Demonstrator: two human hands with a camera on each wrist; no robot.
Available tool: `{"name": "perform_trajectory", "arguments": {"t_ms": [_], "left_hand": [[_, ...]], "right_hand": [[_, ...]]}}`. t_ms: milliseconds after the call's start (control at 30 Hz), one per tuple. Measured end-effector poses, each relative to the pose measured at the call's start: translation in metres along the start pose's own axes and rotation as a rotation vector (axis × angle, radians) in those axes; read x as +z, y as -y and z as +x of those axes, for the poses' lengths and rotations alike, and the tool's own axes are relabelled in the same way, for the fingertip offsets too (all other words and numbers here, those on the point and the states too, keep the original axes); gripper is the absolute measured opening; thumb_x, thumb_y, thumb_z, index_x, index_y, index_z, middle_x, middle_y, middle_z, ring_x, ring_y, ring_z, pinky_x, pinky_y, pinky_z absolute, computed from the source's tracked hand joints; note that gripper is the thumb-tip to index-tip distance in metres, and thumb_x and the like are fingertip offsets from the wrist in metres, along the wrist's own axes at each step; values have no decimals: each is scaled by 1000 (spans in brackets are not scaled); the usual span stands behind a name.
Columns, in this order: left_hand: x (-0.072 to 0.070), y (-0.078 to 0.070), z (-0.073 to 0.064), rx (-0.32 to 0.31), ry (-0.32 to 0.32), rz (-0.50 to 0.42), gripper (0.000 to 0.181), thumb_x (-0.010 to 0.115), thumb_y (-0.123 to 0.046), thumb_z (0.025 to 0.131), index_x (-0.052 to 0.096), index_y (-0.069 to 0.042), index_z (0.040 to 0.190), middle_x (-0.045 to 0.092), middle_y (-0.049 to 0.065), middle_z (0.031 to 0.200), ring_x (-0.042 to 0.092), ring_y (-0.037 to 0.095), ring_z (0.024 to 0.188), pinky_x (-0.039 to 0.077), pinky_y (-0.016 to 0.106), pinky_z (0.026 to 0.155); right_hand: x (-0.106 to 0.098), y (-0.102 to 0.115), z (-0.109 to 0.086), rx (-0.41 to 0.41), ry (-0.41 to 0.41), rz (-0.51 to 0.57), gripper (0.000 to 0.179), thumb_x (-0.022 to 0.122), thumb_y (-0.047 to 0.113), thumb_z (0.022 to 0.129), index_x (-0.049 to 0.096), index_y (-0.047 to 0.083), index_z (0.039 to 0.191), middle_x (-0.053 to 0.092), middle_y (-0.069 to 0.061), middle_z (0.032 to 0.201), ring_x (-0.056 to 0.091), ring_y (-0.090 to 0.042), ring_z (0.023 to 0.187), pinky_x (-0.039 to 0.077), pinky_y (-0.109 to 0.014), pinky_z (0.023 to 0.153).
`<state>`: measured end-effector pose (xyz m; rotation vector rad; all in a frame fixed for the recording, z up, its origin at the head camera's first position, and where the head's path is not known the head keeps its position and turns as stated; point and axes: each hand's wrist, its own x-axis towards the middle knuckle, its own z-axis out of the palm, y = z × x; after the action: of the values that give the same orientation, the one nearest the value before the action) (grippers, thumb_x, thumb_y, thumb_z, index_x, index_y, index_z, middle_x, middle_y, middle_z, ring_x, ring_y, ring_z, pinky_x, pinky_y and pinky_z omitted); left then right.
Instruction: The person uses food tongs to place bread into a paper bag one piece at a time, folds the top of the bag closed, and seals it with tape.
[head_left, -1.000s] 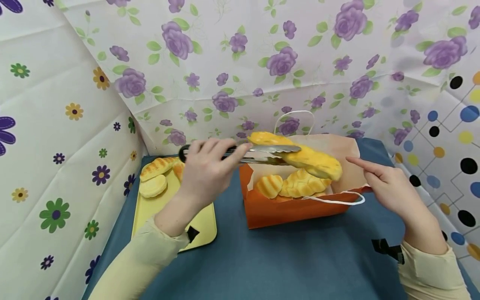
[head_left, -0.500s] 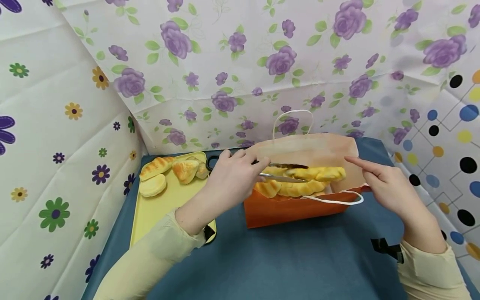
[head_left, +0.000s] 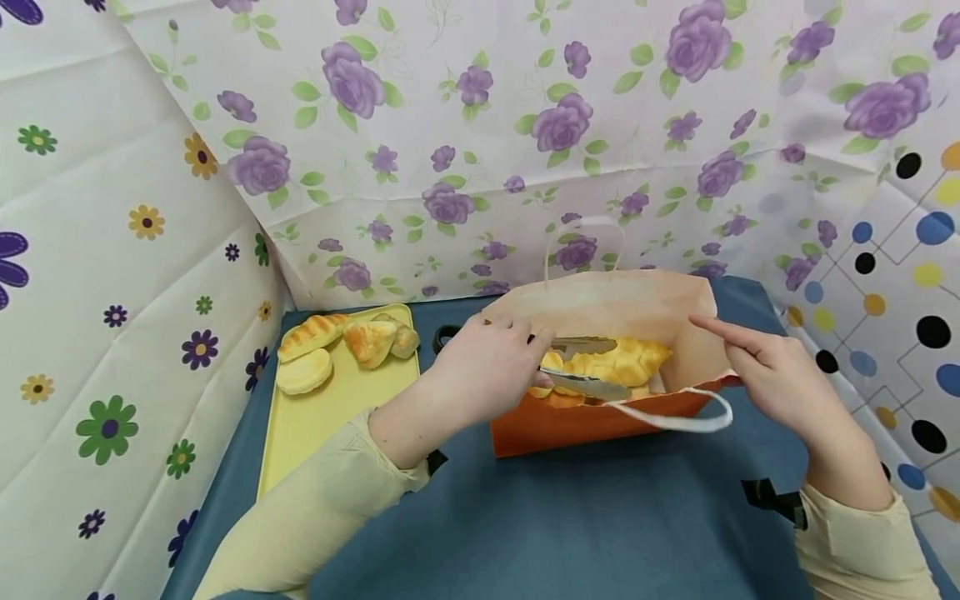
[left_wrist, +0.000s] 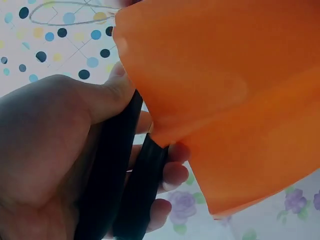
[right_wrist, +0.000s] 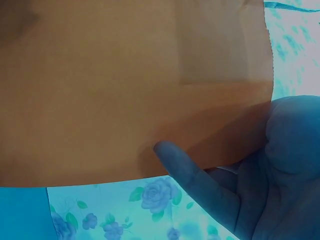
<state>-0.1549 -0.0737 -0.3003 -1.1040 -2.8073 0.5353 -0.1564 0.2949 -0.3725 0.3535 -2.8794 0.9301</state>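
My left hand point(head_left: 487, 367) grips the black handles of metal tongs point(head_left: 585, 343) at the left rim of an orange paper bag point(head_left: 592, 433). The tongs' tips stand apart inside the bag, near a long yellow bread point(head_left: 633, 360). Other bread pieces there are partly hidden by the tongs and the bag's front. In the left wrist view, the fingers wrap around both handles point(left_wrist: 110, 165). My right hand point(head_left: 783, 383) holds the bag's right edge, index finger straight. The right wrist view shows that finger point(right_wrist: 187, 167) lying against the paper.
A yellow tray point(head_left: 315, 433) at the left carries several breads, including a grilled-looking roll point(head_left: 311, 335), a round bun point(head_left: 303, 372) and a triangular pastry point(head_left: 370, 343). White cord handles point(head_left: 678, 422) rise from the bag. Patterned sheets surround the blue tabletop point(head_left: 570, 525).
My left hand has moved right and down with the tongs. The long yellow bread has gone from above the bag into it, and the tongs have spread. My right hand has stayed put.
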Motion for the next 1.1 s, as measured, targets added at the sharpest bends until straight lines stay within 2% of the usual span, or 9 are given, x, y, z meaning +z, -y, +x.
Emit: {"name": "perform_trajectory", "arguments": {"t_ms": [133,267,433,567,767,967,1100], "left_hand": [[3,1,-2,-13,-45,15,55,42,-57,112,63,-17,142,69,3,109,66,19,91,59,39,80],[7,4,-3,-19,-77,-9,55,42,-58,111,63,-15,140,69,4,107,66,21,90,60,39,75],[13,9,-3,-30,-95,-46,55,44,-58,112,60,-14,142,68,5,107,63,19,80,56,34,61],[16,11,-3,-22,-143,-40,55,45,-58,111,59,-13,140,66,6,104,59,18,70,51,32,52],[23,15,-5,-4,-263,-7,53,51,-58,110,60,-11,132,63,6,98,59,18,70,45,29,46],[33,20,-5,26,-437,42,53,57,-58,108,61,-9,129,62,7,93,57,17,63,39,27,42],[37,27,-7,-13,-540,31,58,59,-59,106,59,-8,135,64,8,94,59,19,61,41,28,43]], "right_hand": [[1,0,0,-8,-10,-9,46,37,34,118,56,27,159,34,2,54,33,-20,38,33,-36,40],[0,0,0,1,-8,-22,46,36,35,118,56,28,159,35,2,55,33,-21,39,33,-36,41],[0,-1,-1,7,-6,-23,46,37,34,118,56,27,159,36,1,55,34,-21,39,33,-36,42],[1,-1,-1,7,-5,-15,46,37,33,118,55,26,159,35,1,55,34,-22,39,33,-36,41],[2,-2,-1,4,-7,-8,46,37,33,118,55,27,159,35,1,55,34,-22,39,33,-35,41],[3,-2,0,3,-14,-2,45,38,33,118,56,28,159,35,1,55,34,-22,39,33,-35,41],[3,-1,1,-9,-31,-1,45,38,32,117,57,28,158,35,2,54,33,-22,39,32,-35,41]]}}
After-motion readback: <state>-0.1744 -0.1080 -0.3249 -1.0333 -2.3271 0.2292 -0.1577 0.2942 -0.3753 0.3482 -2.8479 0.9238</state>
